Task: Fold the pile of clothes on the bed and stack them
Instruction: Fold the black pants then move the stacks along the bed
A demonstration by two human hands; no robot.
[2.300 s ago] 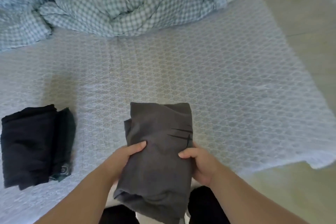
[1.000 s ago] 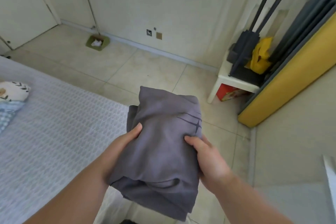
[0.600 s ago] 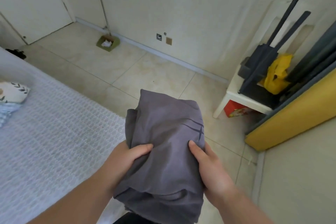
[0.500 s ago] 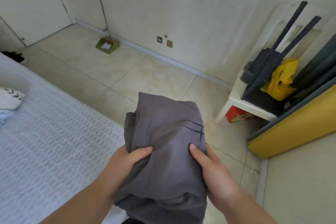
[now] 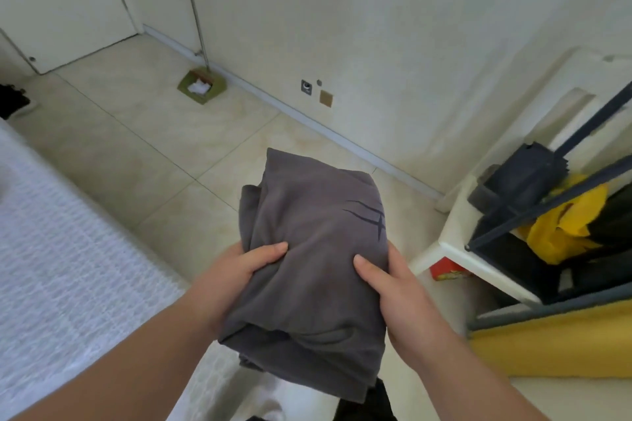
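Observation:
A folded grey garment (image 5: 314,243) with a dark line print near its right edge is held in the air, over the floor to the right of the bed (image 5: 58,270). My left hand (image 5: 236,277) grips its left side, thumb on top. On the right side my right hand (image 5: 393,287) holds it the same way, thumb pressed on the cloth. The bed's white textured cover fills the lower left. No other clothes are in view.
A beige tiled floor (image 5: 171,147) lies ahead, with a green dustpan and broom (image 5: 201,85) against the wall. At the right stands a white plastic chair (image 5: 478,249) loaded with dark items and a yellow bag (image 5: 564,225). A yellow panel (image 5: 561,338) leans at lower right.
My view has swung from the bed to the floor and wall on the right. The grey garment came with both hands, off the bed. The black folded pile has left the view.

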